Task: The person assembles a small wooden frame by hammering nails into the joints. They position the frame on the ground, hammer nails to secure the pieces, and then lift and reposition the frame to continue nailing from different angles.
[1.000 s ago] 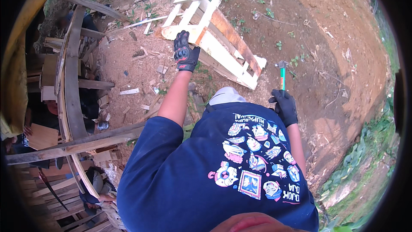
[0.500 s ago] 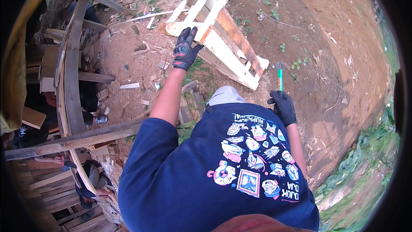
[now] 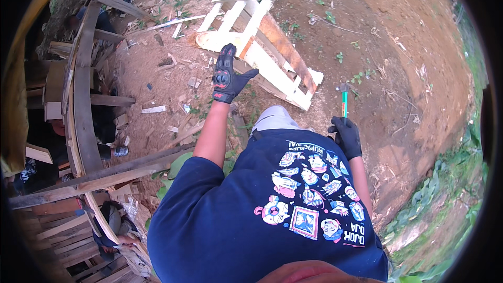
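A pale wooden frame (image 3: pixel 273 71) made of nailed slats, wide at the far end and narrow at the near end, lies on the dirt ahead of me. My left hand (image 3: pixel 226 76), in a black glove, is stretched out flat with the thumb spread. Its fingertips overlap the left edge of the frame; whether they touch it I cannot tell. In my right hand (image 3: pixel 346 137), also gloved in black, is a hammer (image 3: pixel 344 104) with a green handle, held at my right side with its head pointing away from me.
At the left stands a timber structure with a long upright plank (image 3: pixel 84 84) and a horizontal beam (image 3: pixel 105 174). Other people are partly visible behind it, one person (image 3: pixel 112 220) at lower left. Wood scraps (image 3: pixel 153 109) litter the ground. A dirt slope (image 3: pixel 414 47) rises at right, with green plants below.
My left hand has drawn slightly back toward me, its thumb spreading wider. The right hand still grips the hammer, slightly lower in view. The whole view has shifted a little.
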{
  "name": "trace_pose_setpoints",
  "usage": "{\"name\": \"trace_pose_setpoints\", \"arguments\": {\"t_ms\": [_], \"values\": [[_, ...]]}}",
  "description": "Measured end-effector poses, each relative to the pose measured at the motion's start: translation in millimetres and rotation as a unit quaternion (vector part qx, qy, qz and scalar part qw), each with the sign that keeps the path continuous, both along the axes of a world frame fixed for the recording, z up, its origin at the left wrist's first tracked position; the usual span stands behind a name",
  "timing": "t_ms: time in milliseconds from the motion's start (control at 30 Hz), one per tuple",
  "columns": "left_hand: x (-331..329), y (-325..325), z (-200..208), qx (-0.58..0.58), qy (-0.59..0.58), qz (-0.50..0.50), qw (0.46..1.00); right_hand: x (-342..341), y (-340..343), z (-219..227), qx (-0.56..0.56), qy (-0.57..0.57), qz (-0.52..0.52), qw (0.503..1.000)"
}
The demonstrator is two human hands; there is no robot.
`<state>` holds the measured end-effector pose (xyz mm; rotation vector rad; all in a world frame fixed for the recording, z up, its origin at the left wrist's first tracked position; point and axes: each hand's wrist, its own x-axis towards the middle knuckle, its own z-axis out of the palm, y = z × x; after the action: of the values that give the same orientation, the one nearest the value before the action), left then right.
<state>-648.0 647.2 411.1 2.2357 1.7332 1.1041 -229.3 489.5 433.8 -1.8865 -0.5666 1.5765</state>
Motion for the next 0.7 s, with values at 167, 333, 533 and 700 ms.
{"name": "trace_pose_setpoints", "arguments": {"t_ms": [167, 333, 533, 700], "values": [[-32.6, 66.4, 21.2, -0.042, 0.096, 0.007, 0.994, 7.1, -3.3, 4.4, 0.018, 0.022, 0.004, 1.0], [-43.6, 119.3, -5.2, -0.104, 0.049, 0.038, 0.993, 2.6, -1.9, 9.9, -0.01, -0.012, 0.012, 1.0], [-53.8, 105.1, -4.9, -0.156, 0.085, 0.022, 0.984, 0.6, -7.5, 2.4, -0.011, 0.042, -0.016, 0.999], [-49.9, 105.8, 9.3, -0.189, 0.111, 0.016, 0.976, 15.3, -13.9, -15.0, 0.004, 0.044, -0.041, 0.998]]}}
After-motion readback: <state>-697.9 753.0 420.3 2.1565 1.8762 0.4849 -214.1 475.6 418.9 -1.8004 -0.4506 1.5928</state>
